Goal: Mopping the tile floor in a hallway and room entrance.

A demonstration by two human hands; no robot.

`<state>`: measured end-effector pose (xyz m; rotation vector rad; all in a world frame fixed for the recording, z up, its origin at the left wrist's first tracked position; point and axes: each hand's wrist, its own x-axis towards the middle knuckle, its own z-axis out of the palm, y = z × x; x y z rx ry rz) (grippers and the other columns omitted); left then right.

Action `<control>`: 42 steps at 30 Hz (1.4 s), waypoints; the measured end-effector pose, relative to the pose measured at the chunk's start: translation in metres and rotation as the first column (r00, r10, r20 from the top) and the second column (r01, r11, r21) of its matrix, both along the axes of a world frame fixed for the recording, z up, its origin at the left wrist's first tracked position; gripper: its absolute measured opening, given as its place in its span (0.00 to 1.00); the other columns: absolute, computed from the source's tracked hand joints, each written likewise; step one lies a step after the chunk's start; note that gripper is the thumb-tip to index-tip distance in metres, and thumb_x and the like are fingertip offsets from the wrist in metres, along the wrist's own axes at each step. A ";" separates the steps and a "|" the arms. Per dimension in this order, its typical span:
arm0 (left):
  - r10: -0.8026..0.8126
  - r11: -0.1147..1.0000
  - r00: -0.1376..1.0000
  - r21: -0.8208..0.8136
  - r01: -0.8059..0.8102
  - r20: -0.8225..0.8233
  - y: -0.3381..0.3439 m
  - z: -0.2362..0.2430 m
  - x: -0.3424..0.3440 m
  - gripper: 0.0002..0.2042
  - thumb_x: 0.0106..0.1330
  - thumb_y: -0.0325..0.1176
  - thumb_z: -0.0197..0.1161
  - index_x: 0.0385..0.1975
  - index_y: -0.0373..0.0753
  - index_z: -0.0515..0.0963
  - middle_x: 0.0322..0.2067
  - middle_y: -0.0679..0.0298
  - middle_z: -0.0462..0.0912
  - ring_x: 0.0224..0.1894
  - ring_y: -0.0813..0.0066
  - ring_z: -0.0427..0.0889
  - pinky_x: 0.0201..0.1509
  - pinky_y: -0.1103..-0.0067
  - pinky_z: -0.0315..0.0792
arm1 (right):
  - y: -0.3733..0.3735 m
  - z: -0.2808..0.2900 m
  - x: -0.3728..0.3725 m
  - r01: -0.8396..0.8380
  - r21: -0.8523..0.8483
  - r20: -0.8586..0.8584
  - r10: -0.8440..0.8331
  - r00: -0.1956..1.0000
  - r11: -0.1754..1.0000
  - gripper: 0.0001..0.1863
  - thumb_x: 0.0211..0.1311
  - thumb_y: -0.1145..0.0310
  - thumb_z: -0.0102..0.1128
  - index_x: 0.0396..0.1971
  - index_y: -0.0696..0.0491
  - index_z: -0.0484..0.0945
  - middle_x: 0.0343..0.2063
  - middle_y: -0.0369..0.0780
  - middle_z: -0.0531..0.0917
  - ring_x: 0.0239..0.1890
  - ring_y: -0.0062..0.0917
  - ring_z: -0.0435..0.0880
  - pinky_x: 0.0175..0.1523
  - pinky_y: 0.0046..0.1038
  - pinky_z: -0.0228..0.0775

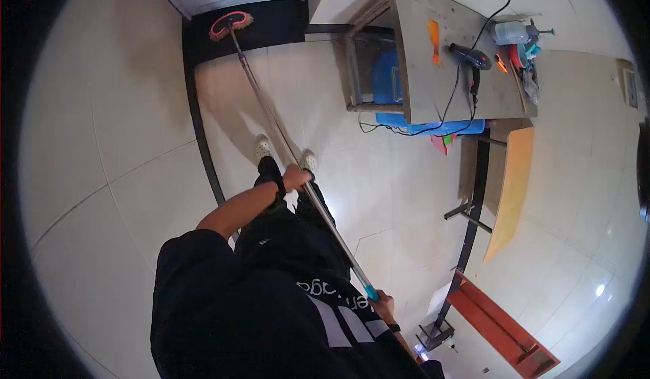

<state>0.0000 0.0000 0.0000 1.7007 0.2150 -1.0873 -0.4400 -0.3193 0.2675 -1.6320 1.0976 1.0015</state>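
A long-handled mop (265, 103) slants across the view, its silvery pole running from the far left down to the lower right. My left hand (296, 178) is closed around the middle of the pole. Near the turquoise grip at the pole's end, my right hand (384, 305) is wrapped around it. The mop head (231, 25), with a pink rim and tan fringe, rests on the dark threshold strip (274, 32) in front of the door. The right hand's fingers are only partly visible.
A worn table (433, 84) stands at the right, bearing a hair dryer (470, 57), an orange comb (434, 39) and a pump bottle (509, 34). Under it sits a blue container (386, 81). A cord hangs off its edge. An orange board (511, 193) and red shelf (497, 325) line the wall.
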 end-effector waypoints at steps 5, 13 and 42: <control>0.412 0.910 0.904 0.092 -0.403 -0.118 -0.013 -0.026 0.050 0.10 0.47 0.32 0.63 0.22 0.31 0.74 0.18 0.56 0.76 0.24 0.68 0.80 0.25 0.69 0.73 | 0.058 -0.015 0.154 -0.429 -0.373 0.242 0.533 0.811 0.823 0.15 0.46 0.64 0.58 0.36 0.51 0.74 0.17 0.47 0.78 0.22 0.42 0.79 0.28 0.39 0.71; -0.115 0.991 0.929 -0.108 0.081 -0.352 -0.076 -0.033 -0.031 0.12 0.57 0.35 0.62 0.29 0.29 0.75 0.26 0.55 0.78 0.32 0.66 0.81 0.36 0.70 0.80 | -0.044 0.038 0.102 -0.536 -0.339 0.023 0.577 0.817 0.773 0.15 0.47 0.61 0.59 0.34 0.55 0.76 0.18 0.47 0.79 0.25 0.43 0.80 0.30 0.38 0.73; 0.167 0.984 0.965 -0.034 -0.177 -0.203 -0.044 0.054 0.111 0.44 0.43 0.29 0.71 0.62 0.41 0.52 0.37 0.53 0.75 0.30 0.61 0.80 0.31 0.72 0.79 | -0.033 0.078 0.258 -0.523 -0.079 0.172 0.529 0.831 0.848 0.26 0.64 0.61 0.49 0.60 0.55 0.59 0.23 0.41 0.79 0.26 0.18 0.77 0.31 0.23 0.68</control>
